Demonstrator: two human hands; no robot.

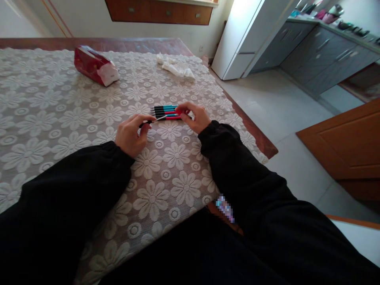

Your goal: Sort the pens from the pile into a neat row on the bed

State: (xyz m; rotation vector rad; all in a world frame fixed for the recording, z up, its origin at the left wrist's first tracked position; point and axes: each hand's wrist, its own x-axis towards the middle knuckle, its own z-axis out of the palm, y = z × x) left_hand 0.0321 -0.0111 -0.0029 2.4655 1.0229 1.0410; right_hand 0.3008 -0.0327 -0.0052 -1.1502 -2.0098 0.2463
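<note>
My left hand [130, 134] pinches the dark tip end of one pen [160, 118], fingers closed around it; my right hand [194, 116] rests curled at the other end of the row of pens [164, 111], fingertips touching the coloured barrels, not gripping. The pens lie side by side on the lace tabletop [59, 111] between both hands. Step in hand, I judge: lining up this pen with the rest. Next calls for a level, gentle slide. Beyond my left hand sits a red packet [93, 65] (contents hidden); beyond my right, crumpled tissue [176, 67].
</note>
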